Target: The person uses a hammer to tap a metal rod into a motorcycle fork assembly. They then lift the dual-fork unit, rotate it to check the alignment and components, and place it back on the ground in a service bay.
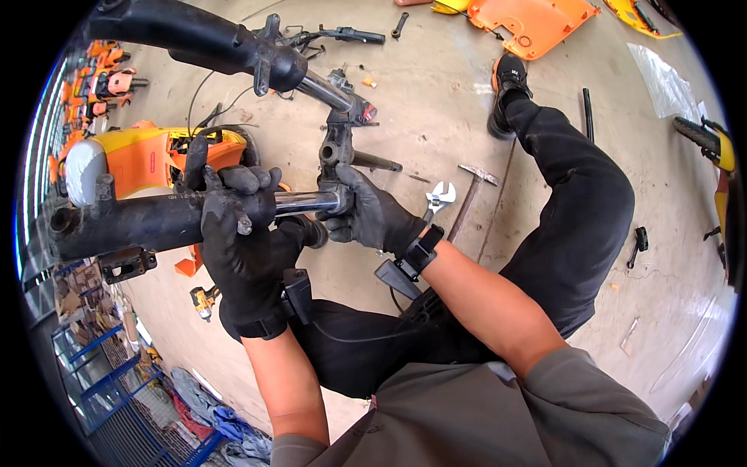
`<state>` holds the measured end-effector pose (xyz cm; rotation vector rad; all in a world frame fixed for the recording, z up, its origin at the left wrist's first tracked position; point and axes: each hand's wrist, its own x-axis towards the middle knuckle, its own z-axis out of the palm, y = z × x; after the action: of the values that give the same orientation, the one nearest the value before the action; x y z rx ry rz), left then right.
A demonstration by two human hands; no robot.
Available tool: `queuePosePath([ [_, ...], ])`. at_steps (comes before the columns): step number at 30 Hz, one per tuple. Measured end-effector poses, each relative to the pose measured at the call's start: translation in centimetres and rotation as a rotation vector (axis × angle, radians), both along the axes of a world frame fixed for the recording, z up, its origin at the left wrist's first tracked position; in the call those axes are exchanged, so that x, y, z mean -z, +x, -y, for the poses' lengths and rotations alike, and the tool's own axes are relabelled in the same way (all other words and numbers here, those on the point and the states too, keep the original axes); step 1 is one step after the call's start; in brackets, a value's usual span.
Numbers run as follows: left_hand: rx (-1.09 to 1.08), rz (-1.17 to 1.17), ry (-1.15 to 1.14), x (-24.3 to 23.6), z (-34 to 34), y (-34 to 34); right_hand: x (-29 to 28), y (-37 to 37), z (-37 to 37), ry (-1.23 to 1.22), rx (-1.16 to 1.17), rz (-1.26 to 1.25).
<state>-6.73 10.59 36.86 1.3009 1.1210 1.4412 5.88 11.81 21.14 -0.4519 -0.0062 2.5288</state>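
Note:
A scooter-type front fork (159,222) is held up in front of me, its two black lower legs pointing left. Short chrome tubes (299,204) run from the legs into a dark, grimy clamp (337,148), from which a steering stem (377,161) sticks out to the right. My left hand (237,226), in a black glove, is wrapped round the nearer black leg by its chrome end. On the clamp end of that same leg, my gloved right hand (377,210) has its fingers closed, thumb on top. The far leg (194,39) is untouched by either hand.
A hammer (470,191) and an adjustable wrench (440,196) lie on the floor right of the fork. A yellow power driver (204,302) is at lower left. Yellow-orange bodywork (140,163) stands behind the fork; an orange panel (529,27) lies at the far side.

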Motion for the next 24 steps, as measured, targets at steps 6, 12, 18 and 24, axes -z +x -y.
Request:
queuePosePath([
  [6,-0.072,0.027,-0.041,-0.8,-0.1,0.2,2.4,2.6,0.4,0.084,-0.1,0.205],
  [12,-0.086,0.171,-0.073,-0.4,-1.3,-1.5,16.2,10.5,2.5,-0.256,0.205,0.936],
  [18,0.007,0.271,-0.064,0.4,-2.3,-4.2,22.1,13.3,5.1,-0.113,-0.188,1.864],
  [24,-0.084,0.271,-0.063,1.1,-2.7,-6.7,22.8,12.8,4.6,-0.065,-0.282,1.843],
])
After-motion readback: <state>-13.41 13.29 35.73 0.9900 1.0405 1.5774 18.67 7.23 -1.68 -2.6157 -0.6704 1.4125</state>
